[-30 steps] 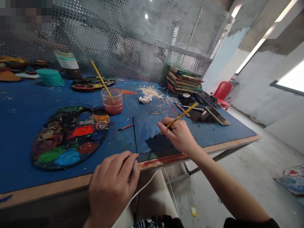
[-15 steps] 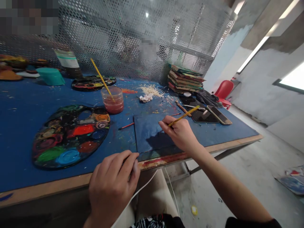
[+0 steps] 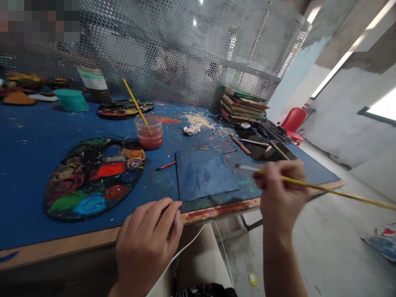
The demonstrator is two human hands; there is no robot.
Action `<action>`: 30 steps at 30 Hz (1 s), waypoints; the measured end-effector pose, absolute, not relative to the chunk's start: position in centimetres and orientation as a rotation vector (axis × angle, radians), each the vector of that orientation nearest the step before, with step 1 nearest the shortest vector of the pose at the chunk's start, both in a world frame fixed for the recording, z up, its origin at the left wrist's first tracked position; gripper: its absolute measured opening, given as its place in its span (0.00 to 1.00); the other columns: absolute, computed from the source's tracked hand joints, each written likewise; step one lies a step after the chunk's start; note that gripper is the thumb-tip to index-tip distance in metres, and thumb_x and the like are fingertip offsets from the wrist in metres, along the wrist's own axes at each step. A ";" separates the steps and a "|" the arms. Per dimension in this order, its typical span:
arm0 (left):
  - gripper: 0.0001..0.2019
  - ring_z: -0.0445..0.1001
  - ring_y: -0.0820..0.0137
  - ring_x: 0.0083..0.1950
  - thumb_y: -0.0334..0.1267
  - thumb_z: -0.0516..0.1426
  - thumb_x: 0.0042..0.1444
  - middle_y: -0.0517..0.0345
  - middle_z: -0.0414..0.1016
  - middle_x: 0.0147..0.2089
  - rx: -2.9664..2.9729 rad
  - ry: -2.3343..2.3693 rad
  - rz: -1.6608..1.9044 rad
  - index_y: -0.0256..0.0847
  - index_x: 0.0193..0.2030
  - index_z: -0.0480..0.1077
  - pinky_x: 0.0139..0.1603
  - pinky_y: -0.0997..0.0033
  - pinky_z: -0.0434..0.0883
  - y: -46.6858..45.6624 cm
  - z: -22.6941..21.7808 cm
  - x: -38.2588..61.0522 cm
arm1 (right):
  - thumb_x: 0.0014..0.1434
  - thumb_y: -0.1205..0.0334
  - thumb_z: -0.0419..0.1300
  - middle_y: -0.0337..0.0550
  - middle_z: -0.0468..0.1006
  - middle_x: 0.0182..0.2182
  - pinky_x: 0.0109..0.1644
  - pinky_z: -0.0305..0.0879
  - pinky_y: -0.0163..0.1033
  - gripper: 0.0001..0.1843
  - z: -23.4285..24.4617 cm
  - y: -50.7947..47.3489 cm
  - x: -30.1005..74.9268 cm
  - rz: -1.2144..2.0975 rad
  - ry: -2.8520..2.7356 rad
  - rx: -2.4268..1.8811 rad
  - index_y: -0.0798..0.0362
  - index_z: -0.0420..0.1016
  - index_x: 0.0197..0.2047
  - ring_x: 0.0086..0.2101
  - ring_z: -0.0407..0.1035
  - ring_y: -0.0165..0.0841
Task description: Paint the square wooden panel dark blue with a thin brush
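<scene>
A square panel painted dark blue (image 3: pixel 204 173) lies flat near the front edge of the blue table (image 3: pixel 31 140). My left hand (image 3: pixel 148 243) rests at the table's edge by the panel's front left corner, fingers curled with their tips on the edge. My right hand (image 3: pixel 280 194) is lifted off to the right of the panel and pinches a long yellow paintbrush (image 3: pixel 324 189); the bristle end points left toward the panel and the handle runs out to the right. The hand is blurred by motion.
A round palette thick with paint (image 3: pixel 93 177) lies left of the panel. Behind it stand a cup of reddish water with a brush (image 3: pixel 150 131) and a second palette (image 3: pixel 123 108). Stacked painted panels (image 3: pixel 243 105), a phone (image 3: pixel 283 150) and a red chair (image 3: pixel 292 121) are at right.
My right hand has lifted the brush off the panel and swung it to the right, past the panel's edge. The brush now lies nearly level. My left hand has stayed put.
</scene>
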State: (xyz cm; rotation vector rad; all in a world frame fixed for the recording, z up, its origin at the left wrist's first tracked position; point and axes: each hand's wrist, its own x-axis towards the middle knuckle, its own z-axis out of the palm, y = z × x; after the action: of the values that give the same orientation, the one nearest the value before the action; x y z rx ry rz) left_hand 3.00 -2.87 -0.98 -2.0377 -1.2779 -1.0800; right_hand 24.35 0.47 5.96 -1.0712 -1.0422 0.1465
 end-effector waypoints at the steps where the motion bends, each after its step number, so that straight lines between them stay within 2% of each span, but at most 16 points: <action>1: 0.07 0.73 0.62 0.37 0.29 0.59 0.56 0.54 0.78 0.38 -2.037 -1.281 -1.081 0.39 0.42 0.74 0.37 0.62 0.66 -2.9 -1.0 3.0 | 0.58 0.61 0.61 0.34 0.66 0.20 0.26 0.59 0.35 0.11 5.3 0.4 24.1 0.229 -1.200 -1.162 0.48 0.63 0.26 0.22 0.64 0.28; 5: 0.08 0.73 0.61 0.38 0.28 0.60 0.54 0.53 0.78 0.38 -2.047 -1.290 -1.091 0.39 0.42 0.74 0.37 0.62 0.66 -3.0 -1.0 2.9 | 0.59 0.59 0.59 0.34 0.64 0.19 0.26 0.54 0.34 0.15 3.9 0.6 22.2 0.416 -1.599 -1.247 0.50 0.61 0.24 0.22 0.58 0.26; 10: 0.08 0.73 0.61 0.39 0.27 0.60 0.55 0.52 0.78 0.39 -2.090 -1.302 -1.081 0.38 0.42 0.74 0.38 0.61 0.67 -3.1 -0.8 2.9 | 0.60 0.63 0.57 0.31 0.61 0.19 0.27 0.51 0.31 0.15 4.3 1.0 19.4 0.482 -1.732 -1.091 0.50 0.56 0.24 0.21 0.55 0.24; 20: 0.08 0.73 0.61 0.38 0.28 0.60 0.54 0.52 0.79 0.38 -2.072 -1.304 -1.091 0.38 0.41 0.75 0.37 0.62 0.67 -3.2 -0.8 2.9 | 0.58 0.66 0.57 0.29 0.58 0.19 0.26 0.51 0.30 0.15 3.0 0.4 21.1 0.346 -1.694 -1.126 0.50 0.55 0.24 0.20 0.54 0.23; 30: 0.09 0.73 0.61 0.38 0.26 0.61 0.54 0.52 0.78 0.39 -2.061 -1.279 -1.098 0.37 0.41 0.74 0.37 0.61 0.67 -3.0 -0.8 3.0 | 0.58 0.64 0.59 0.30 0.62 0.19 0.28 0.56 0.33 0.15 1.0 -0.2 25.9 0.136 -1.440 -1.349 0.50 0.59 0.23 0.22 0.58 0.25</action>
State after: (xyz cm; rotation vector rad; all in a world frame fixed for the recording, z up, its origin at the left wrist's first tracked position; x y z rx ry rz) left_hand 3.03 -3.03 -0.83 -2.0610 -1.2795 -1.0976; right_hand 25.85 -0.23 0.96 -1.3494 -1.4399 0.1364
